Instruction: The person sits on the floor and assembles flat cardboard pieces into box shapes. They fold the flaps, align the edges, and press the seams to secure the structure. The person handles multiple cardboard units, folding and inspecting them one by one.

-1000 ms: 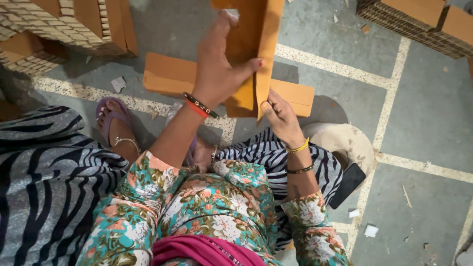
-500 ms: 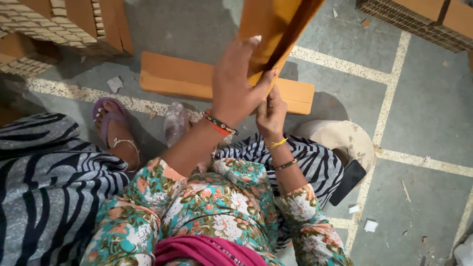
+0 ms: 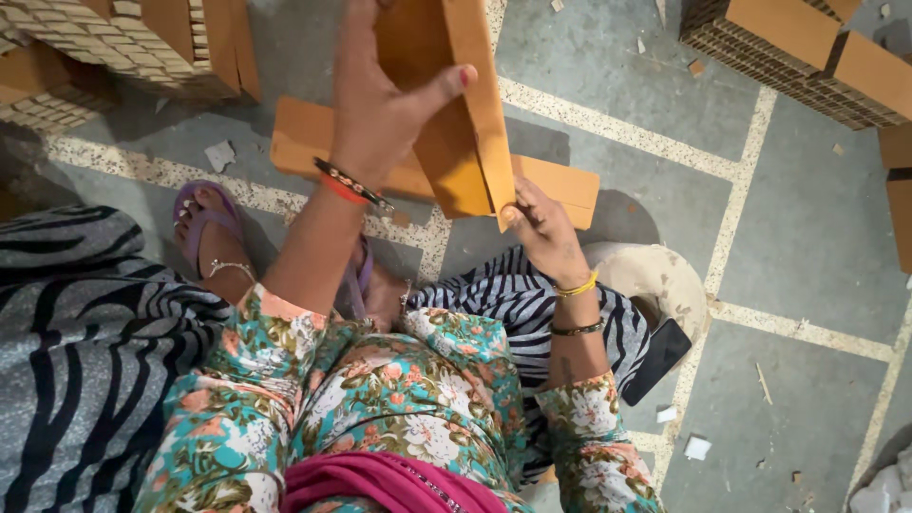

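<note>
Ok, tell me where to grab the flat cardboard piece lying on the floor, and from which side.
Probably its right end. The flat cardboard piece lies long and thin on the floor, its middle hidden behind the folded cardboard held in the left hand. The right end is bare near the right hand, so come from the right and pinch the short edge, fingers slid under.

At the upper left of the frame I see stacked cardboard bundles (image 3: 142, 47), and more stacks (image 3: 807, 57) at the upper right. A dark phone (image 3: 660, 359) lies right of centre on the grey floor (image 3: 807, 237), paper scraps (image 3: 698, 446) just below it.
</note>
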